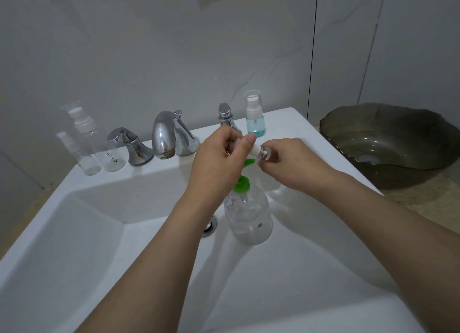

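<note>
Sink (74, 233) below grey wall (149, 46); left hand (219, 158), right hand (291, 163) grip small bottle (258, 151).

Site, as I view it remotely: a bathroom. White washbasin (87, 245) with drain (209, 227) beneath left hand (219, 163) and right hand (293, 166); chrome faucet (163, 136) just beyond them; tiled wall (149, 59) behind; dark glass basin (398, 138) off to their right.

White sink (74, 233); silver tap (164, 136); clear little bottle (264, 155) with white neck; clear big bottle (249, 218) topped with a bright green pump (241, 183); pale blue liquid in a spray bottle (255, 123) with white nozzle; smoky brown-grey glass bowl (328, 133); speckled beige counter (428, 203); grey-white wall (149, 46) with faint marble veins.
</note>
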Action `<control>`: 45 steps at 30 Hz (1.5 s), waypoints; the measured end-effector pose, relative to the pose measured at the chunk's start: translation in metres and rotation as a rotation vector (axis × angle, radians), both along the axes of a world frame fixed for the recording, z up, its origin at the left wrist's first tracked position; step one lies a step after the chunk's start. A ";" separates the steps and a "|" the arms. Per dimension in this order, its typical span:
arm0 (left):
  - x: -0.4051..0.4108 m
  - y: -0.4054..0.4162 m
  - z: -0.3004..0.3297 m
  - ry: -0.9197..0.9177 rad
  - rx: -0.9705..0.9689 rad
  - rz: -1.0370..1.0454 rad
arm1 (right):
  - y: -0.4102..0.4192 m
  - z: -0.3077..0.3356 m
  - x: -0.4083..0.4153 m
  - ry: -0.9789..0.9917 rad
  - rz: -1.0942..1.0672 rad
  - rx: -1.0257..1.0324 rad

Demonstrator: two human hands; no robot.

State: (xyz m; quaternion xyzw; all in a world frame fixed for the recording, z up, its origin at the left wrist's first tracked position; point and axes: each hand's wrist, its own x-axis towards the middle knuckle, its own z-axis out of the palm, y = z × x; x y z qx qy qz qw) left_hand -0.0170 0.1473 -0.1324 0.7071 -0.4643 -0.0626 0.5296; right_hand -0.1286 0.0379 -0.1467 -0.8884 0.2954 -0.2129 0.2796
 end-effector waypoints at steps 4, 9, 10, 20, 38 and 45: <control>0.001 0.000 0.000 -0.034 0.001 -0.030 | 0.000 -0.001 0.000 -0.005 -0.002 0.001; 0.001 0.002 0.000 -0.073 0.027 -0.066 | 0.001 0.001 0.000 -0.029 0.009 -0.008; 0.001 0.002 0.000 -0.073 0.023 -0.074 | 0.001 0.001 0.000 -0.029 0.010 -0.010; 0.001 0.002 -0.001 -0.159 0.047 -0.092 | 0.001 0.002 0.000 -0.024 -0.011 -0.025; 0.001 0.001 -0.004 -0.175 0.110 -0.087 | 0.002 0.002 -0.001 -0.025 -0.008 -0.010; -0.002 0.002 -0.003 -0.195 0.125 -0.029 | 0.002 0.002 0.001 -0.001 -0.009 -0.013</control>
